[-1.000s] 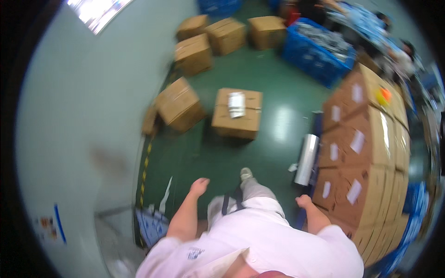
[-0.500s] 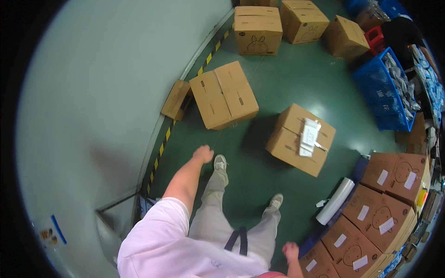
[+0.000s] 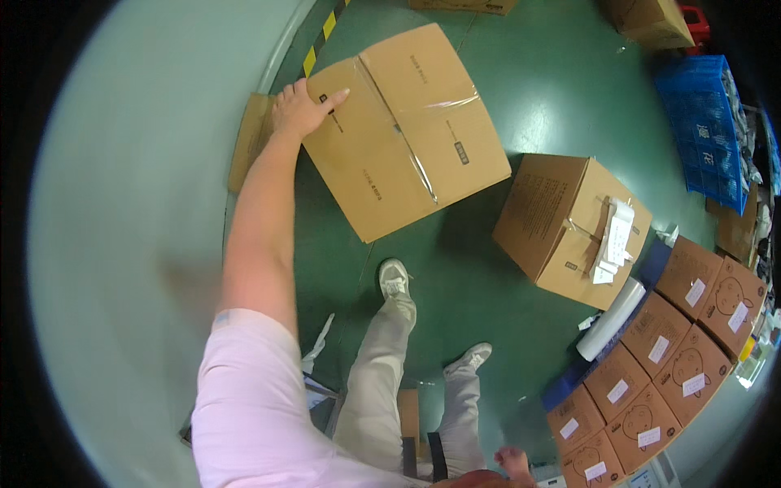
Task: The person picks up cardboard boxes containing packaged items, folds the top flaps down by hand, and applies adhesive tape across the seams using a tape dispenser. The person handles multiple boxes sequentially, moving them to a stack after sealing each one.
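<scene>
Left grip (image 3: 299, 108) is lying flat and released, fingers spread, on the near-left corner of a large taped cardboard box (image 3: 404, 130) that is sitting on the green floor (image 3: 521, 73). Just beside that corner, a flattened piece of cardboard (image 3: 246, 150) is leaning at the edge of the floor, next to a yellow-and-black striped line (image 3: 319, 39). Right grip (image 3: 512, 460) is hanging low at the bottom of the view, well apart from the box; whether it is clenched or released I cannot tell. To the right, a second cardboard box (image 3: 561, 228) with white papers taped on top is resting near a white roll (image 3: 610, 319). Beyond the roll, small labelled boxes (image 3: 663, 358) are standing stacked in rows, and a blue crate (image 3: 709, 130) is sitting farther back.
</scene>
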